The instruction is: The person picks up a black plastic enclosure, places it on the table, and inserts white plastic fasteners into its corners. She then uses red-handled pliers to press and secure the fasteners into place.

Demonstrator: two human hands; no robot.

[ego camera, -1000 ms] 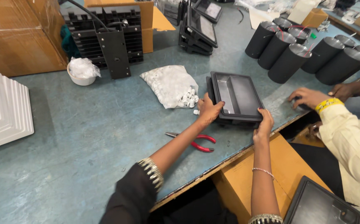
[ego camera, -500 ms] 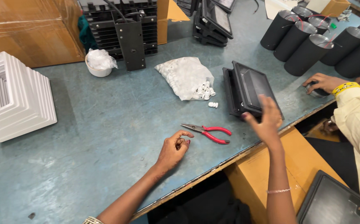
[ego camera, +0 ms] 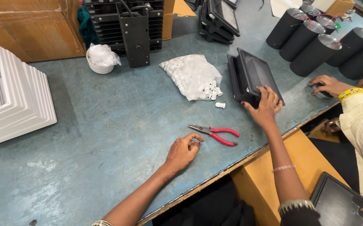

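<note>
The right hand (ego camera: 265, 109) has its fingers curled over the near edge of the black lamp housing (ego camera: 254, 77), gripping it; the housing stands tilted on the table at the centre right of the frame. The left hand (ego camera: 184, 150) rests on the table (ego camera: 106, 125) at lower centre, fingers bent loosely inward with the tips pinched together; whether they hold anything small cannot be told. Just right of it lie red-handled pliers (ego camera: 217, 134), close but not touching. Above the pliers one white plug (ego camera: 220, 105) lies loose, beside a clear bag of white plugs (ego camera: 193, 76). Further out: a white bowl (ego camera: 100, 60) at upper left, a stack of white frames (ego camera: 10, 96) at the left edge, black cylinders (ego camera: 315, 44) at upper right. A co-worker's hand (ego camera: 327, 86) in a yellow band rests at the right edge.
</note>
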